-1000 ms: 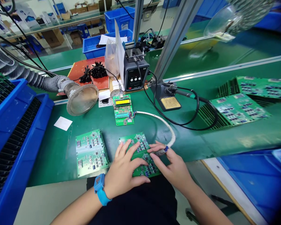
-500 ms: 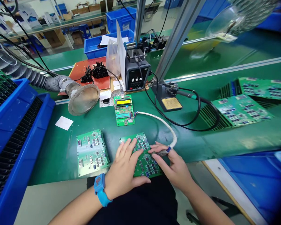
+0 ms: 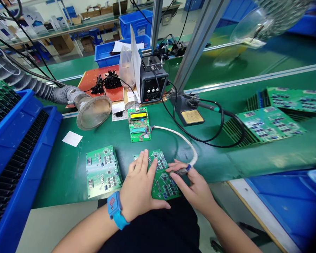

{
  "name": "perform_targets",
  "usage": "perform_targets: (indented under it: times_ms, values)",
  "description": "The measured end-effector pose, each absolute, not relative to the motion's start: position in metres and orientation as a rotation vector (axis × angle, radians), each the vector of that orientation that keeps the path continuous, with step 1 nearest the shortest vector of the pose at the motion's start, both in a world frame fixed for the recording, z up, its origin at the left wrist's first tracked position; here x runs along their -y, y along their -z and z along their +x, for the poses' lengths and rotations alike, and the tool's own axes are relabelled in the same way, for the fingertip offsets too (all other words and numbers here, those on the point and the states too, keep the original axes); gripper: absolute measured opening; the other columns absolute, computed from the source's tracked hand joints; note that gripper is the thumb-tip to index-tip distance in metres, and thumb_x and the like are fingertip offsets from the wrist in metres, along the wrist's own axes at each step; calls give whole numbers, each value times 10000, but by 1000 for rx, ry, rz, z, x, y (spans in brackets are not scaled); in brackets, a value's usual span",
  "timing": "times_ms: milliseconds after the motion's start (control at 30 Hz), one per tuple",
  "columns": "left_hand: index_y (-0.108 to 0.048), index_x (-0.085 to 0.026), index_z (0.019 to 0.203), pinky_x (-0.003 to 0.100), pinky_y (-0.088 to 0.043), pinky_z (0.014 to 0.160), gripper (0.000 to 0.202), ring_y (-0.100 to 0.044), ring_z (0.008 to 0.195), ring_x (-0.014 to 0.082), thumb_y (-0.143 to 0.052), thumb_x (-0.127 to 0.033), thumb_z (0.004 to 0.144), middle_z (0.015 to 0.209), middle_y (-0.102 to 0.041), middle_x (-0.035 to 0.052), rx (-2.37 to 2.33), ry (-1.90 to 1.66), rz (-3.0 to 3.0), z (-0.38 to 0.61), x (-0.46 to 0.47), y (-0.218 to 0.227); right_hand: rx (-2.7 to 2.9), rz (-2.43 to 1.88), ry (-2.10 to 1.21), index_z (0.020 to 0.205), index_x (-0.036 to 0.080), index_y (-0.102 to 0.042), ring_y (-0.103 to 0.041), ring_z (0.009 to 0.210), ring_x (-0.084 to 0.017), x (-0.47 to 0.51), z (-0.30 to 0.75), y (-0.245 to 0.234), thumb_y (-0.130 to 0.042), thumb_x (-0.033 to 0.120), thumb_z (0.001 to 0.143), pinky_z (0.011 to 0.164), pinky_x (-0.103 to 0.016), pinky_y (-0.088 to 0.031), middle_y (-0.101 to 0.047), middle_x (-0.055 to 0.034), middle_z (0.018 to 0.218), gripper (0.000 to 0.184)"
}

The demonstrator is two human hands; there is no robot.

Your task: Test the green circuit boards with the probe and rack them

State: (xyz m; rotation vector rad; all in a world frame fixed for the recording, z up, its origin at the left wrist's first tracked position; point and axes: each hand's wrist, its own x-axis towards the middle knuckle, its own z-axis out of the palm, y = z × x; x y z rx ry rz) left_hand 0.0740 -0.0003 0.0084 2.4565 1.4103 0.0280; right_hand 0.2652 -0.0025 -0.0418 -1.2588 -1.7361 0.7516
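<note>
Your open left hand (image 3: pixel 138 184) lies spread on the green printed circuit board (image 3: pixel 165 186) at lower centre, while your right hand (image 3: pixel 195 188) pinches the grey probe tip (image 3: pixel 182 171) of the white-sleeved cable (image 3: pixel 177 133).

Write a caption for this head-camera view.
Left hand presses a green circuit board; right hand holds a white cable's end.

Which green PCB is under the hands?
The front-right board, touched by the left hand and right hand. The board to its left has no hand on it; the LCD board sits farther back.
</note>
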Motion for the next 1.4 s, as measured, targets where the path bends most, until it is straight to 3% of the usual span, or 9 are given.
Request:
perform_targets:
  times_ms: [333, 1400]
  values:
    - [-363, -101, 1404, 630, -316, 1006, 1206, -177, 1388, 476, -794, -718, 462, 1525, -130, 297, -1419, -62, 2392, 75, -4, -10, 1741, -1270, -733, 949, 246, -596, -669, 987, -225, 3, 265, 42, -544, 246, 892, 1023, -451, -461, -708, -31, 891, 77]
    - [-345, -109, 1443, 601, -262, 1063, 1221, -96, 1417, 425, -777, -734, 486, 1522, -123, 308, -1444, 93, 2342, 77, -8, -18, 1704, -1248, -730, 950, 241, -596, -666, 979, -210, 4, 264, 47, -543, 230, 896, 1016, -419, -462, -700, -31, 892, 77]
